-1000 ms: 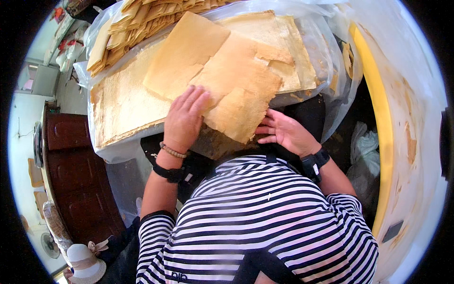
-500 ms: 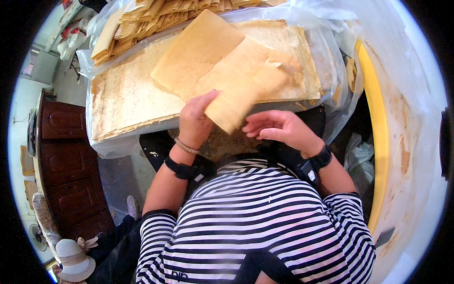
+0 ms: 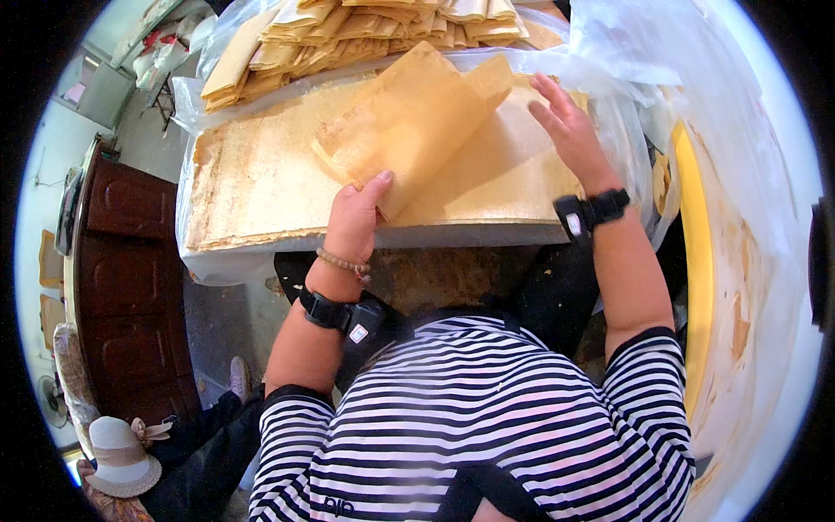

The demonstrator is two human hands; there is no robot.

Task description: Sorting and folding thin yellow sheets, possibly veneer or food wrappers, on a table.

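My left hand grips the near edge of a thin tan sheet, its thumb lying on top. The sheet is partly folded, with a raised flap toward its far right corner. Under it lies a broad stack of pale tan sheets with rough, uneven edges. My right hand is held above the right end of that stack, apart from the held sheet. Its fingers are stretched out, and nothing is in them.
Beyond the stack is a heap of folded tan sheets. Clear plastic film hangs around the stack. A yellow edge runs along my right. To the left are a dark wooden cabinet and a person's white hat.
My right hand has moved away from the sheet's near edge, up and to the right. The sheet has shifted and folded over more, still in my left hand.
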